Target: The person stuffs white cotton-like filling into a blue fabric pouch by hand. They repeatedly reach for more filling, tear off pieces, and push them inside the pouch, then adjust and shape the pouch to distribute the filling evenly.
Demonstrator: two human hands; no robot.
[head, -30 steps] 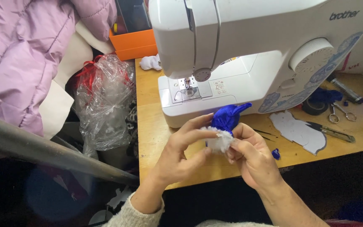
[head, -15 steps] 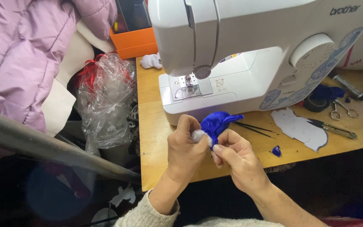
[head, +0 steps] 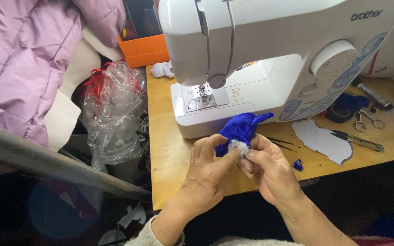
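Both hands meet over the front edge of a wooden table. My left hand pinches a small blue velvet fabric piece from the left. My right hand holds it from the right, with the fingertips on a tuft of white stuffing that sticks out of the fabric's lower end. The fabric's pointed tip reaches toward the base of a white sewing machine just behind the hands.
A white paper pattern, a craft knife, small scissors, a dark tape roll and a blue scrap lie to the right. A crumpled clear plastic bag, an orange box and a lilac padded jacket are to the left.
The hands drew closer together and slightly nearer the table edge. The white stuffing shows less than a second ago, now mostly tucked between the fingertips and the blue fabric.
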